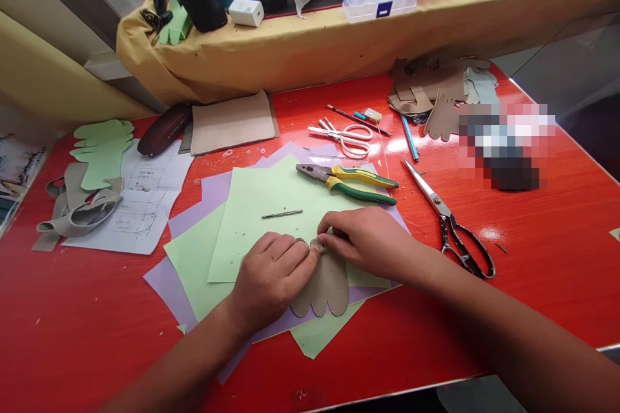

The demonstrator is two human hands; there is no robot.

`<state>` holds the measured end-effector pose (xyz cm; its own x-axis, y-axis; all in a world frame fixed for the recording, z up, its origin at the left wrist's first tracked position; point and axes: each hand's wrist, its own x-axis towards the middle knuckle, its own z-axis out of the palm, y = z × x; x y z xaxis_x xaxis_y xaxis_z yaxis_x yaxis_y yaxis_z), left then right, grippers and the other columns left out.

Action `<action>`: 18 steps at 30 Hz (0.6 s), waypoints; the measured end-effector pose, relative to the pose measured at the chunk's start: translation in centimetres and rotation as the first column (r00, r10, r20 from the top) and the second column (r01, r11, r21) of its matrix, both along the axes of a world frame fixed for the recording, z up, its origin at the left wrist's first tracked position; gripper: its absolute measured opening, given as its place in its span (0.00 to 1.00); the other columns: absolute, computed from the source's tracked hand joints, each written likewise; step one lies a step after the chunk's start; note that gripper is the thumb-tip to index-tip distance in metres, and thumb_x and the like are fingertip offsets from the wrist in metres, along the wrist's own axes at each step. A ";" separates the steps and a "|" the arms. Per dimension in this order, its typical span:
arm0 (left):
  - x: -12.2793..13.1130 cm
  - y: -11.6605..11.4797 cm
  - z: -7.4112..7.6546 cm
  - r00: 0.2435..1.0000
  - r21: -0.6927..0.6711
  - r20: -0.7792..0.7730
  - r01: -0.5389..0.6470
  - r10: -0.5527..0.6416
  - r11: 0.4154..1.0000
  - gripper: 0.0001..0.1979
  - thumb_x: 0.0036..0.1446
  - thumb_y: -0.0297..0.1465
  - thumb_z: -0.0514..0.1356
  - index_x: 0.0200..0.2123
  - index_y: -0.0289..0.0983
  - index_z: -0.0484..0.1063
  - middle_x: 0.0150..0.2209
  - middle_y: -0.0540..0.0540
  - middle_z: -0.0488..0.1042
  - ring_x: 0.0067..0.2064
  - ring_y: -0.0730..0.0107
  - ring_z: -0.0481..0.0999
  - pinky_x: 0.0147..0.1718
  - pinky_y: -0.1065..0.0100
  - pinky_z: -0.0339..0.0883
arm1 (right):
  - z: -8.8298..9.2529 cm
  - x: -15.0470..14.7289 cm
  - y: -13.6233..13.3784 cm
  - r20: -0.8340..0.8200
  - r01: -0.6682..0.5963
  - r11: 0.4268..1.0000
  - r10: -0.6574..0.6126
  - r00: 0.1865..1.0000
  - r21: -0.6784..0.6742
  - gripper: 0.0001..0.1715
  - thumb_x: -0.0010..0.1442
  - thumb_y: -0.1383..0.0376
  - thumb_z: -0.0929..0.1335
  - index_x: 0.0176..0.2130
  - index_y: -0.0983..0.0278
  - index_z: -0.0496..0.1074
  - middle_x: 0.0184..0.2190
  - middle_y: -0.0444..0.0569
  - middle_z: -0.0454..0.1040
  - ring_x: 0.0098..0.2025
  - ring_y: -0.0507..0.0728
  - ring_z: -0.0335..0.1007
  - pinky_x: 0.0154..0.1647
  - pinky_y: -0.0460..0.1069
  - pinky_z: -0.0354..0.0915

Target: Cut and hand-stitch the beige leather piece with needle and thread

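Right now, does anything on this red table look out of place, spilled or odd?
Oddest is the pixelated patch at the right, hiding whatever is there. The green sheets and purple sheets beneath the taupe piece lie fanned askew, edges unaligned. I see no liquid spill.

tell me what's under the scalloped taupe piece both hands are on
Light green paper and purple paper show around the scalloped piece, spread over the red table. Whatever lies directly beneath it is covered, and the left hand hides part of its edge.
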<state>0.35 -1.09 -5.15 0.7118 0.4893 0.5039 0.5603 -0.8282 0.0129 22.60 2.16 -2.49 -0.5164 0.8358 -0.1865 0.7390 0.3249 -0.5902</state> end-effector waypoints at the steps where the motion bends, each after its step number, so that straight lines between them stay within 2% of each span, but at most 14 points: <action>1: 0.0 0.0 0.0 1.000 -0.002 -0.003 0.003 -0.003 1.000 0.06 0.66 0.20 0.62 0.44 0.33 0.77 0.30 0.47 0.80 0.32 0.63 0.73 0.33 0.60 0.65 | -0.1 -0.1 0.0 -0.001 0.005 1.000 -0.005 1.000 0.005 0.09 0.69 0.60 0.69 0.43 0.60 0.80 0.31 0.46 0.82 0.32 0.55 0.73 0.29 0.48 0.48; 18: 0.1 -0.4 0.6 0.999 0.024 -0.039 0.004 -0.003 1.000 0.07 0.65 0.19 0.62 0.44 0.31 0.78 0.31 0.45 0.81 0.32 0.61 0.75 0.32 0.59 0.65 | -0.2 -0.8 -0.1 0.058 0.026 0.999 -0.028 0.998 0.034 0.07 0.68 0.60 0.70 0.40 0.60 0.79 0.29 0.45 0.81 0.30 0.54 0.70 0.28 0.49 0.44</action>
